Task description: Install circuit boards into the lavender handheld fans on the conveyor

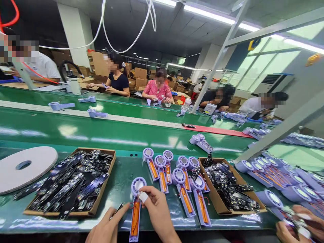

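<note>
A lavender handheld fan housing (135,219) lies on the green bench in front of me, its round head away from me and an orange-wrapped battery in its open handle. My left hand (107,225) is left of the handle, thumb and finger closed on a small dark piece (119,207), mostly hidden. Over the lower edge of the fan's round head, my right hand (157,207) has its fingertips pinched together. White wrapping covers one fingertip, and I cannot make out what the fingers hold. Thin red wire shows beside the battery.
Cardboard trays of black circuit boards stand left (94,206) and right (215,202). Several fan housings (186,200) lie between them. A white tape roll (37,168) is far left. A co-worker's hands (295,224) work at lower right. Beyond runs a green conveyor (121,131); people sit opposite.
</note>
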`<act>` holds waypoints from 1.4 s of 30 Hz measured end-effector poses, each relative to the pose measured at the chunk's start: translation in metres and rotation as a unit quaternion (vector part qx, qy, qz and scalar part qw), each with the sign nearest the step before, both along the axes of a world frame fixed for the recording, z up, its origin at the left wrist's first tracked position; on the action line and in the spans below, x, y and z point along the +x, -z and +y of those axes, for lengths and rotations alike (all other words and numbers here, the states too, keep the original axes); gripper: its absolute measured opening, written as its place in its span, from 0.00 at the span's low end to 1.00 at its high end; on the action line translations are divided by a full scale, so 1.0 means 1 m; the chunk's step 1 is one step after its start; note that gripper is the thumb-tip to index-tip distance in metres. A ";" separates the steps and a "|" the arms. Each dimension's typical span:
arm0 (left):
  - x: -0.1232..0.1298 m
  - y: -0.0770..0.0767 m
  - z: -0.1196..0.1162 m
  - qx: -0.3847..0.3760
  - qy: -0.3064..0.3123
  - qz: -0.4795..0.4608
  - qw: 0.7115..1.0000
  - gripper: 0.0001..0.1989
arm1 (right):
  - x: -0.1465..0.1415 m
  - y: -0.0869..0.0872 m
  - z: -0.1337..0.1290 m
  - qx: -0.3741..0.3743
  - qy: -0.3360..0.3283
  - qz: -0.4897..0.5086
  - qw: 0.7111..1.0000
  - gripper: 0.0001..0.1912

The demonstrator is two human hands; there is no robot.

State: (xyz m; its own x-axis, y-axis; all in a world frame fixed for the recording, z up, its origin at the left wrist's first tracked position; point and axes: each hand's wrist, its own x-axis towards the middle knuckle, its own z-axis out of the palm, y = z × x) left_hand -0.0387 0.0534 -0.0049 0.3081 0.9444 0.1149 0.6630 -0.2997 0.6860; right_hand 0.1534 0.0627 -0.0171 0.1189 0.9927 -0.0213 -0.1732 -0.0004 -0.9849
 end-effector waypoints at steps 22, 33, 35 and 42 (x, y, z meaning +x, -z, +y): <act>0.032 -0.034 -0.030 -0.138 -0.090 -0.237 0.958 0.19 | -0.017 -0.019 -0.027 0.170 -0.018 -0.323 0.931 0.12; 0.029 -0.025 -0.032 -0.177 -0.098 -0.274 0.940 0.22 | -0.014 -0.027 -0.020 0.104 -0.056 -0.255 0.960 0.07; 0.029 -0.025 -0.031 -0.171 -0.107 -0.252 0.946 0.21 | -0.012 -0.031 -0.018 0.098 -0.061 -0.262 0.958 0.07; 0.030 -0.028 -0.033 -0.055 -0.096 -0.096 0.989 0.16 | -0.008 -0.052 -0.018 0.169 -0.095 -0.470 0.861 0.11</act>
State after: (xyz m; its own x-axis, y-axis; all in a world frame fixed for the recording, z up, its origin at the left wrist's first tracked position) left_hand -0.0090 0.0205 0.0230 0.1037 0.9935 0.0470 0.5556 -0.0971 0.8258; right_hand 0.1454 0.0443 0.0351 -0.2397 0.9265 0.2903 0.6727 0.3740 -0.6385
